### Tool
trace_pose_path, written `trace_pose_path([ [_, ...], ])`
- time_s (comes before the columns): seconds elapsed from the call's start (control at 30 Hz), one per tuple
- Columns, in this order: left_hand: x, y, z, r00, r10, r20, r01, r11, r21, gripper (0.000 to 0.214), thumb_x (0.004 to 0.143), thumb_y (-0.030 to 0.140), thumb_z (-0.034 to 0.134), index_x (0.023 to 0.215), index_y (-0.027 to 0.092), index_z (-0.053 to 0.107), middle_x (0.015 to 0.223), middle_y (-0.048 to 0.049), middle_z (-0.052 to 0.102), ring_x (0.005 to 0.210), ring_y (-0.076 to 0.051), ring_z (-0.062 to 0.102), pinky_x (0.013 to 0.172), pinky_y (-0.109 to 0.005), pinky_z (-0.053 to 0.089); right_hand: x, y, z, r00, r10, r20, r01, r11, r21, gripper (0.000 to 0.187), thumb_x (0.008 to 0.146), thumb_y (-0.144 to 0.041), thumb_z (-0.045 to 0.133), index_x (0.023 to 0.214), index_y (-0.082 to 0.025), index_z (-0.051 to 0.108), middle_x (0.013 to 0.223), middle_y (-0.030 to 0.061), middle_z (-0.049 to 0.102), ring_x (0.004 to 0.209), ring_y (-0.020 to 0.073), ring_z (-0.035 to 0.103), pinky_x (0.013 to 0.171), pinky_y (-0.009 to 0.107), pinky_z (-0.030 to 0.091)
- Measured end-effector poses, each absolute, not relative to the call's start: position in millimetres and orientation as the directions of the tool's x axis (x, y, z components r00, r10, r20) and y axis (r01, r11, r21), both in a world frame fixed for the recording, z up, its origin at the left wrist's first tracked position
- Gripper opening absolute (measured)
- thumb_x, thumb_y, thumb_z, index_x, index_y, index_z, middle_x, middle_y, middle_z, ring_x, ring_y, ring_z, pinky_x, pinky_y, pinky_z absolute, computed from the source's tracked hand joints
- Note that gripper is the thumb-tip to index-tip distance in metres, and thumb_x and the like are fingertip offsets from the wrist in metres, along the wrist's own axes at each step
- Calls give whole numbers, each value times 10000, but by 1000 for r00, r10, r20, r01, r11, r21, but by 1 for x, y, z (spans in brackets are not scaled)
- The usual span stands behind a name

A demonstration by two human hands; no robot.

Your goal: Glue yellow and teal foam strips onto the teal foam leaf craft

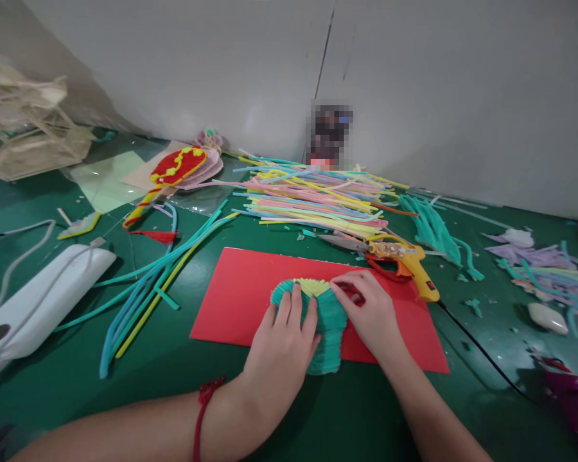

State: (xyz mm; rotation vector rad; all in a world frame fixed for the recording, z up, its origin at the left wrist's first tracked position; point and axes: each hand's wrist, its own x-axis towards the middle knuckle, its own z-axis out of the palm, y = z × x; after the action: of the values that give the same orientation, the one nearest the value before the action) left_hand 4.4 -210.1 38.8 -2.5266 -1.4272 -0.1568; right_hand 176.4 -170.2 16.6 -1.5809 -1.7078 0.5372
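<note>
A green and yellow pipe-cleaner piece (pixel 331 330), made of ridged rows laid side by side, rests on a red sheet of card (pixel 236 289) and reaches past its near edge. My left hand (pixel 282 337) lies over the left part of the piece, fingers spread and pressing down on it. At the upper right edge, by the yellow section, my right hand (pixel 370 308) is closed in a pinch, thumb and forefinger together on the rim. Part of the piece is hidden under my left hand. A red cord bracelet (pixel 203 404) circles my left wrist.
A yellow glue gun (pixel 417 266) and scissors (pixel 388 263) lie at the card's right rear. Behind is a pile of coloured pipe cleaners (pixel 318 199). Leftward are loose pipe cleaners (pixel 161 282), a white power strip (pixel 48 301) and a red fan-shaped ornament (pixel 178 165).
</note>
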Motion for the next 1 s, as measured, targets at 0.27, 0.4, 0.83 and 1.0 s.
trace_pose_path([
  [0.27,4,-210,37,514,836,190,858,-496,-138,405,895,384,516,1236,179,590,1259,-166,603,1065,-288,617,809,-392,537,175,-171,15,3,971,237,680,172,-713,217,868,-388,543,875,-203,657,905,71,618,770,176,621,555,272,512],
  [0.4,4,-210,38,520,834,183,854,-501,-139,392,906,357,499,1244,179,584,1273,-163,592,1076,-289,607,814,-393,533,174,-172,15,-11,970,241,673,186,-716,178,859,-363,557,883,-207,639,905,67,606,762,173,609,554,276,510],
  [0.83,4,-211,40,519,836,176,854,-504,-128,384,905,340,503,1238,168,586,1272,-166,591,1072,-290,605,811,-390,524,168,-174,16,-12,978,210,677,163,-718,95,835,-277,550,898,-209,574,929,72,563,820,191,554,585,285,470],
  [1.0,5,-211,40,516,831,206,857,-499,-131,383,891,348,529,1223,171,598,1263,-166,599,1070,-286,610,814,-390,533,161,-175,11,55,962,269,732,144,-665,65,823,-250,535,876,-216,523,889,57,564,859,214,532,749,372,455],
])
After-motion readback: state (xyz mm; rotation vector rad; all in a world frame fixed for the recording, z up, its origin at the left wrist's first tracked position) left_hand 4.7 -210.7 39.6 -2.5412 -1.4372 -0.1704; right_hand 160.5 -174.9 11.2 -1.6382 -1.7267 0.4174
